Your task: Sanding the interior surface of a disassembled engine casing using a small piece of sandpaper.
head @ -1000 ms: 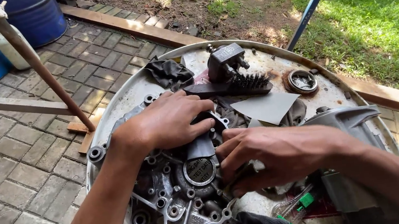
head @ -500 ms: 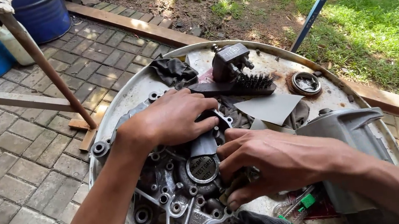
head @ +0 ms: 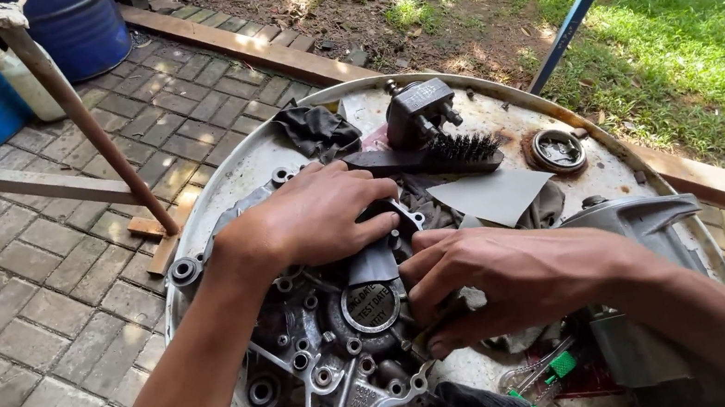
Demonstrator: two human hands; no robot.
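From the head camera, a grimy engine crankcase half lies on a round, rusty white metal drum top. The left hand rests flat over the casing's upper part, fingers curled down and pressing a dark piece of abrasive sheet against the metal. The right hand lies just beside it, fingers bent narrow, pinching the casing's edge near the round bearing seat. Behind them lie a wire brush, a grey sandpaper sheet and a black rag.
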